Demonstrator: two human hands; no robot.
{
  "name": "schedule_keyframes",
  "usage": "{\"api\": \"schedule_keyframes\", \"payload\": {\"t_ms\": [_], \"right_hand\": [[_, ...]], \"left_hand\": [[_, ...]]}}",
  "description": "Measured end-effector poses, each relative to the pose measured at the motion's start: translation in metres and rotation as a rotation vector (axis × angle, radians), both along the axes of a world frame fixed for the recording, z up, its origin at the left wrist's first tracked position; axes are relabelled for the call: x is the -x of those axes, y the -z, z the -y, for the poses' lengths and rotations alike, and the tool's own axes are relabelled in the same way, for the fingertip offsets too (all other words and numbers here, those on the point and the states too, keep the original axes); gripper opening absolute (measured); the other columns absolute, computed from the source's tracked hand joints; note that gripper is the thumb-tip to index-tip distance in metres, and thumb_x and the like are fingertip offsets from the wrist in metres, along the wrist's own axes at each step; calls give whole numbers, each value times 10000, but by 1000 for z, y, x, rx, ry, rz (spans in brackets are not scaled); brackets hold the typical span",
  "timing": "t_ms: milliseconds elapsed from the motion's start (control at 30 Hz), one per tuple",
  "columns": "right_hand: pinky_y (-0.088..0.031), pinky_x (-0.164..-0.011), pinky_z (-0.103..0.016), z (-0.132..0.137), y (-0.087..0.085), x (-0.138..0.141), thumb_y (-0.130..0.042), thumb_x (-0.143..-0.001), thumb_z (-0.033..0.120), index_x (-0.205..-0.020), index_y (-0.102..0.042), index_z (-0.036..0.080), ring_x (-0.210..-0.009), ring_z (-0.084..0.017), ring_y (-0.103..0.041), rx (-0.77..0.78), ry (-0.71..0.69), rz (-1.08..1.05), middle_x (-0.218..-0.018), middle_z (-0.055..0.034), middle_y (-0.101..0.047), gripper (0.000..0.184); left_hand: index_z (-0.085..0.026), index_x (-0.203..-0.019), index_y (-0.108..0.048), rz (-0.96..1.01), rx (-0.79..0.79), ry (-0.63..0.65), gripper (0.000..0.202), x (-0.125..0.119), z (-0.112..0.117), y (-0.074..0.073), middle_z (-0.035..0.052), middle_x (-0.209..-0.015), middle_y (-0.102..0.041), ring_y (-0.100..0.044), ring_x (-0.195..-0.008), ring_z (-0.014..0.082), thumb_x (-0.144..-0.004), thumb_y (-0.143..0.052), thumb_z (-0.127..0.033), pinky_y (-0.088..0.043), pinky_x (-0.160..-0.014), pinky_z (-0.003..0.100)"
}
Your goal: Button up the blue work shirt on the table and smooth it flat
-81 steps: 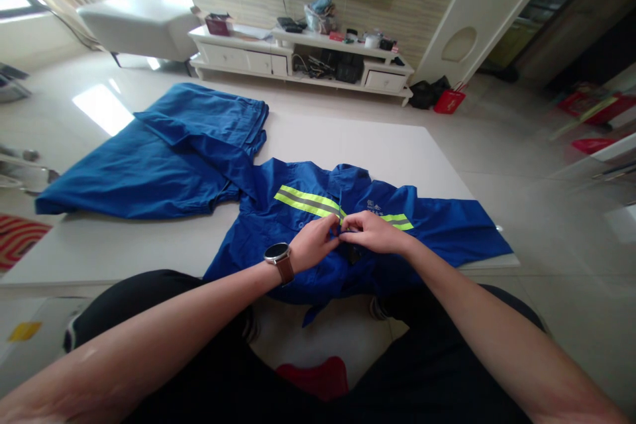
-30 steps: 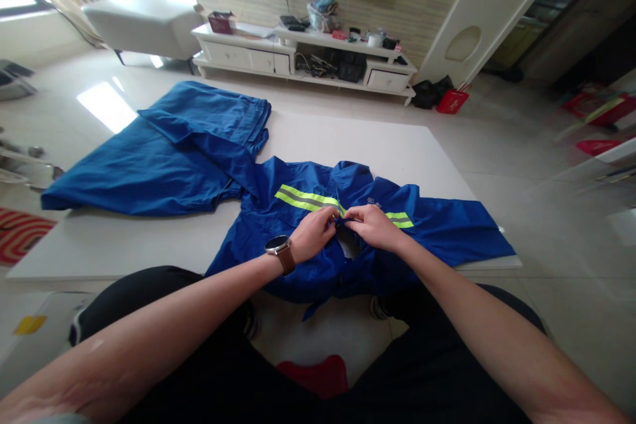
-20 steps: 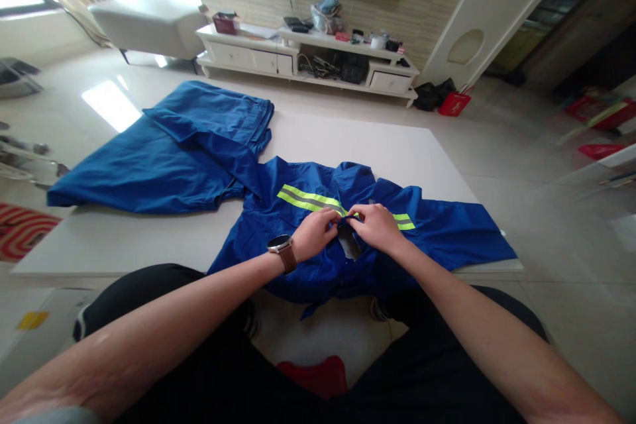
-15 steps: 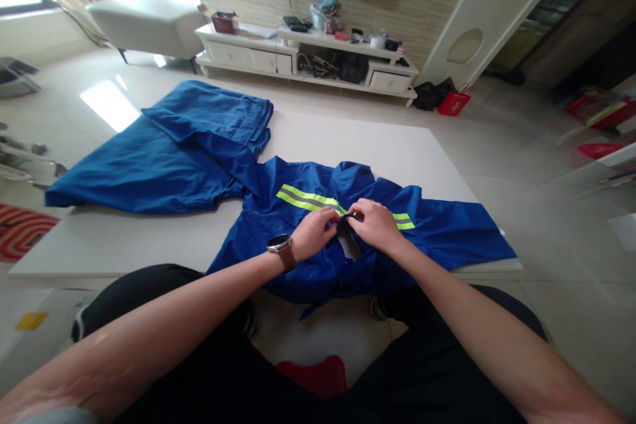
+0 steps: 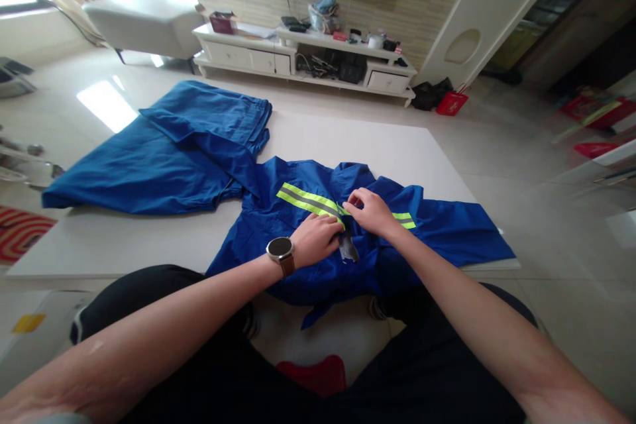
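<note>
A blue work jacket point(image 5: 308, 265) with a yellow-green and grey reflective strip point(image 5: 304, 199) across its chest lies spread on the white table point(image 5: 387, 139). My left hand point(image 5: 318, 237), below a wristwatch, is closed on the jacket's front edge near the strip's inner end. My right hand point(image 5: 368, 211) is just beside it, thumb and forefinger curled close together over the front opening; whether cloth is between them is too small to make out. Under the hands a grey-black patch point(image 5: 348, 248), perhaps a label, shows in the opening.
Folded blue cloth point(image 5: 163, 159), apparently trousers, lies on the table's left part, with a jacket sleeve across it. Beyond stand a white TV cabinet point(image 5: 248, 56) and a pale bench point(image 5: 144, 26). A red object point(image 5: 318, 374) is on the floor between my knees.
My right hand has lifted slightly and its fingers have drawn apart from the left hand's. My left hand has shifted a little lower, still on the jacket's edge.
</note>
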State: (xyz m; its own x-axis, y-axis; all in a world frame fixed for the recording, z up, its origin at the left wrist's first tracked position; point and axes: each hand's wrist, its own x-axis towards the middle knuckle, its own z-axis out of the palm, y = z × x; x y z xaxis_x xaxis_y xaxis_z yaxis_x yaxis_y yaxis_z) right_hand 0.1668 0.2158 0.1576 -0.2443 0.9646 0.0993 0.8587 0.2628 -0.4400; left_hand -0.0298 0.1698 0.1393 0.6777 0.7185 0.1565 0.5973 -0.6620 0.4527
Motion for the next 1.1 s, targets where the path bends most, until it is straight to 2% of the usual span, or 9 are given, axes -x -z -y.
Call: {"api": "schedule_keyframes", "payload": {"t_ms": [200,333,433,567,700,800,933,1000,1100], "right_hand": [[-470,-959,-358,-43,6,-10,-545,-904,284,-1075,-653,166,-1084,-248,-587,-79,-16,80,-1134,-113,-655,234],[-425,-1089,-377,-73,17,-15,-531,-861,174,-1427,-483,142,-1314,-269,-490,-66,-52,155,-1525,-146,-443,569],[-409,-1118,-372,-90,20,-15,-516,-822,106,-1509,-399,181,-1377,-265,-442,-12,-68,186,-1599,-115,-354,700],[-488,-982,-358,-101,11,-13,-523,-787,68,-1427,-496,246,-1198,-266,-580,19,7,224,-1423,-104,-538,665],[-485,-875,-346,-104,-3,-19,-571,-802,132,-1120,-672,246,-1029,-263,-622,-87,122,257,-1216,-84,-653,353],[-473,-817,-333,-104,-10,-31,-602,-830,238,-959,-692,216,-926,-254,-612,-149,231,233,-1027,-93,-692,159],[-479,-786,-304,-100,-8,-52,-603,-843,328,-909,-713,172,-853,-220,-607,-178,298,125,-1011,-108,-669,202],[-478,-791,-292,-96,-3,-64,-588,-850,313,-920,-735,173,-847,-208,-622,-116,301,98,-1049,-110,-680,215],[-471,-763,-278,-87,4,-83,-629,-796,239,-886,-758,199,-796,-199,-639,108,218,163,-897,-71,-734,162]], "left_hand": [[-204,-1056,-624,-95,-14,-56,185,2,0,-1,83,-1034,-642,-584,-1022,245,-942,-494,-269,-462,-845,367],[-209,-1003,-631,-167,-44,40,149,6,0,1,79,-1038,-631,-575,-1027,249,-923,-537,-293,-458,-822,363],[-213,-1011,-639,-230,-59,121,149,9,0,2,77,-1032,-628,-579,-1011,252,-898,-573,-284,-461,-822,368],[-217,-1063,-642,-260,-53,127,187,12,-1,5,83,-1069,-629,-585,-1021,256,-895,-579,-270,-465,-837,376],[-227,-1118,-644,-247,-36,125,231,14,-1,6,86,-1093,-628,-588,-1032,262,-900,-576,-260,-471,-855,391],[-223,-1096,-649,-249,-31,120,213,14,-1,5,90,-1083,-628,-588,-1030,262,-896,-581,-252,-474,-863,391],[-220,-1070,-649,-264,-38,122,193,14,0,3,87,-1075,-631,-593,-1018,263,-892,-582,-247,-481,-846,389],[-219,-1074,-651,-271,-38,125,198,13,-1,2,88,-1079,-633,-595,-1020,268,-892,-579,-243,-484,-843,393],[-217,-1082,-654,-273,-34,126,206,12,-1,1,93,-1086,-636,-595,-1027,269,-890,-581,-242,-483,-858,395]]}}
